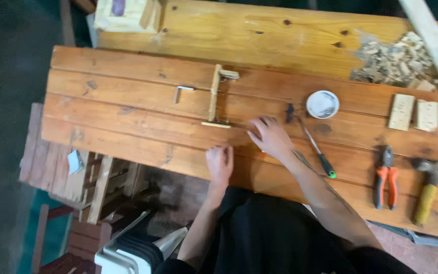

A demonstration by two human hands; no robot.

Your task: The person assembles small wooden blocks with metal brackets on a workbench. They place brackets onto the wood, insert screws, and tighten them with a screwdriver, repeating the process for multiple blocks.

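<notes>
My left hand [220, 163] rests on the front edge of the wooden workbench [128, 109], fingers curled over the plank, holding nothing visible. My right hand [269, 138] lies flat on the bench a little further in, fingers spread and pointing left toward a small wooden frame piece [215, 96] that stands just beyond them. A screwdriver with a green-tipped black handle [319, 152] lies right of my right wrist. A bent metal hex key [181, 92] lies left of the wooden piece.
A round white tin lid [323, 104], two small wood blocks [413, 112], orange-handled pliers [386, 177] and a hammer [429, 185] lie at the right. Wood shavings [394, 61] pile at the back right. Stacked planks and chairs stand below the bench.
</notes>
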